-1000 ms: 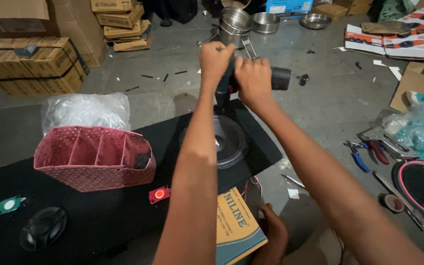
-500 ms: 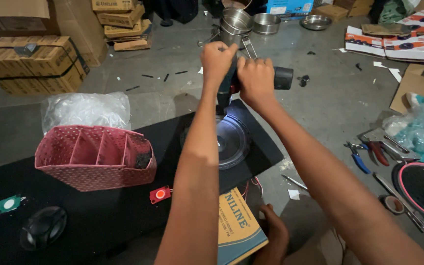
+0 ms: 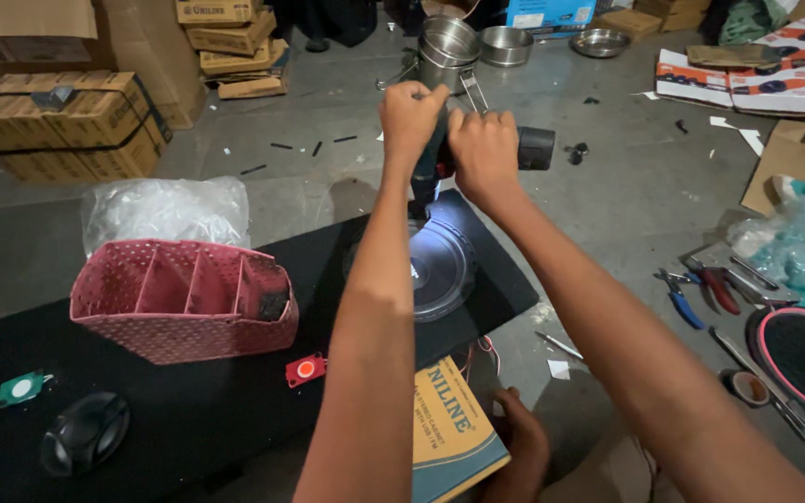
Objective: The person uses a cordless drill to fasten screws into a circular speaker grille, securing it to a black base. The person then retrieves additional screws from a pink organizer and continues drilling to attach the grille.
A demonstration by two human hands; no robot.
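Note:
My left hand (image 3: pixel 412 119) and my right hand (image 3: pixel 483 154) are both closed around a dark cordless drill (image 3: pixel 535 147), held upright with its bit end pointing down. Below the drill lies a round speaker (image 3: pixel 440 265) set into a long black board (image 3: pixel 188 401). My forearms cross the middle of the view and hide much of the drill body and part of the speaker.
A pink divided basket (image 3: pixel 184 303) stands on the board with a clear plastic bag (image 3: pixel 165 210) behind it. A small red part (image 3: pixel 306 370), a green part (image 3: pixel 19 388) and an oval speaker (image 3: pixel 86 431) lie nearby. Pliers (image 3: pixel 701 289) right, cardboard boxes (image 3: pixel 67 116) left, steel pots (image 3: pixel 449 42) behind.
Both hands and the drill stay over the speaker with only a slight shift. Nothing else on the board has moved.

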